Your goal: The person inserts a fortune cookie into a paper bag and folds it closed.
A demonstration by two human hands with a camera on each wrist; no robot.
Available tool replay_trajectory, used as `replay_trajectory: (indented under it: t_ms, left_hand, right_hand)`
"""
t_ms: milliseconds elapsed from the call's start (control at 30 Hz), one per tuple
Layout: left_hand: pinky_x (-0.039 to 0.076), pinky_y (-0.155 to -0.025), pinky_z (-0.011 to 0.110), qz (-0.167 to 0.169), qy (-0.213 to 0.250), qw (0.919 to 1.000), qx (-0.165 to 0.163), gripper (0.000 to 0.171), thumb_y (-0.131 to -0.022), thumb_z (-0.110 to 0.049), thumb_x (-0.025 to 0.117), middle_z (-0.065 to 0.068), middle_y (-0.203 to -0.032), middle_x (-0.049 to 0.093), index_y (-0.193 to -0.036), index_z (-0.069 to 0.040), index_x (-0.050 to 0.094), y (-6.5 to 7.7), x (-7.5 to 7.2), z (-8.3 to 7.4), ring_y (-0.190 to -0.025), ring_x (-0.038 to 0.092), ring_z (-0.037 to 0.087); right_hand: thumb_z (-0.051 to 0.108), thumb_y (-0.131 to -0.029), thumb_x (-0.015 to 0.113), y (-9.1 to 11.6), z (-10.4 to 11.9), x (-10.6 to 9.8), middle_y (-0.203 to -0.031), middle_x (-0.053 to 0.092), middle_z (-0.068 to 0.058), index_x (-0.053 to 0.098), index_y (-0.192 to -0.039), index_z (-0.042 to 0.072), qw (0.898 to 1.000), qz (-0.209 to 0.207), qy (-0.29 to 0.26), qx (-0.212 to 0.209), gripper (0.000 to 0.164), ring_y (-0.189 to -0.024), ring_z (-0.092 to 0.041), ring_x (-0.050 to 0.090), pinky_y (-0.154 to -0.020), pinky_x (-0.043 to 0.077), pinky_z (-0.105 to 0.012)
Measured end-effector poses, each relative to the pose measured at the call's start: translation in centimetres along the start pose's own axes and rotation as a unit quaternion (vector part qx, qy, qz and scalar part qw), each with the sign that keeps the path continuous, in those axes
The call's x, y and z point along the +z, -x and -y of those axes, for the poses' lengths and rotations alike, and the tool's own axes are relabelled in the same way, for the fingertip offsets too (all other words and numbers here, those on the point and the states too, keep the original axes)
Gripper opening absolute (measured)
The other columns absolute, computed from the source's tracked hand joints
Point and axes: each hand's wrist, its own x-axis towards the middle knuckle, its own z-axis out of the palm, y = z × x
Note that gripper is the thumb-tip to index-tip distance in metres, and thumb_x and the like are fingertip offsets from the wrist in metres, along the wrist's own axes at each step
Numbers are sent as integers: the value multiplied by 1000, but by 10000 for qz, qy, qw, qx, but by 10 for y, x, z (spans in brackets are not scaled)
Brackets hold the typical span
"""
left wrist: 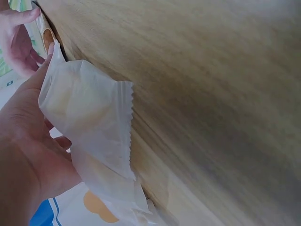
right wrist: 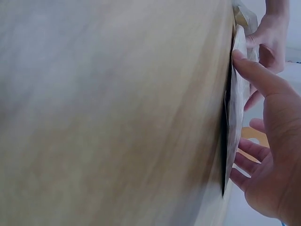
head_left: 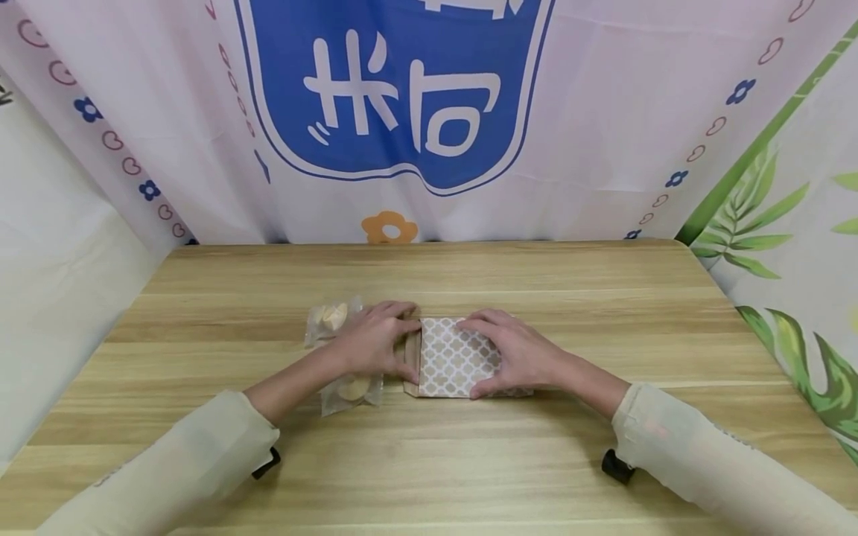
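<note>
A flattened paper box point(head_left: 442, 365) with a white-and-tan lattice print lies on the table. At its plain tan left end, my left hand point(head_left: 375, 339) holds the flap, thumb at the near side and fingers at the far side. My right hand point(head_left: 526, 350) spans the printed part, gripping it with the thumb at the near edge and fingers toward the far edge. In the right wrist view the box point(right wrist: 237, 99) looks thin and slightly bowed. Two clear packets with pale pieces inside, a far packet point(head_left: 330, 318) and a near packet point(head_left: 355, 388), lie beside my left hand.
The wood-grain table point(head_left: 429, 461) reaches back to a white curtain point(head_left: 603, 149) with a blue emblem. A leaf-print cloth point(head_left: 757, 223) hangs at the right. Black bands show at both sleeve cuffs.
</note>
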Motion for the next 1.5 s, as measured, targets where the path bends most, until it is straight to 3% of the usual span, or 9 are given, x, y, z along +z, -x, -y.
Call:
replay_trajectory:
  t_ms: [200,433,667,800,933,1200,1500]
  left_hand:
    - [39,-113,63,-186,229,9996,11,92,-71,-60,90,23,-154,49,-139,-3,65,-2,3,2,-142,45,43]
    - [54,-101,47,-559,907,9941,182,85,-70,-54,92,14,-135,65,-133,-2,68,-4,2,3,-123,62,33]
    - [57,-92,38,-431,1443,9886,48,73,-69,-41,96,9,-120,70,-125,-1,69,-8,0,0,-106,65,23]
    - [54,-77,30,-247,1485,9886,-74,68,-71,-34,97,5,-106,66,-122,0,70,-10,-1,-1,-90,58,16]
    - [47,-71,27,-109,1573,9873,-190,63,-71,-30,98,3,-95,58,-119,1,70,-12,-1,-2,-85,51,16]
    - [54,-82,32,75,1928,9803,-418,57,-70,-24,98,8,-106,62,-113,0,70,-19,-2,-2,-93,59,19]
    - [54,-91,38,73,1879,9816,-321,50,-68,-21,99,8,-105,64,-102,-3,69,-24,-1,-2,-96,60,20]
  right_hand:
    - [53,-70,93,0,0,0,-151,50,-15,50,-152,12,10000,19,-66,39,101,-138,-37,48,-111,43,-59]
    - [51,-69,94,-1,-3,1,-150,51,-13,50,-152,12,9999,41,-128,109,101,-137,-35,49,-112,43,-57]
    - [52,-69,94,-2,-3,2,-151,50,-13,50,-152,11,9998,62,-127,111,102,-139,-35,47,-114,41,-58]
    - [52,-69,94,-2,-4,2,-151,50,-12,50,-152,12,9998,71,-127,97,102,-140,-35,46,-114,41,-57]
    - [52,-70,94,-1,-4,2,-151,50,-12,50,-152,12,9999,59,-134,85,101,-140,-34,46,-114,41,-56]
    - [51,-70,94,-1,-3,1,-147,53,-14,52,-150,10,9999,-35,-129,-57,100,-136,-36,49,-112,43,-57]
    - [51,-70,94,-1,-2,1,-146,54,-15,52,-149,8,9999,-49,-115,-110,99,-135,-37,50,-110,44,-57]
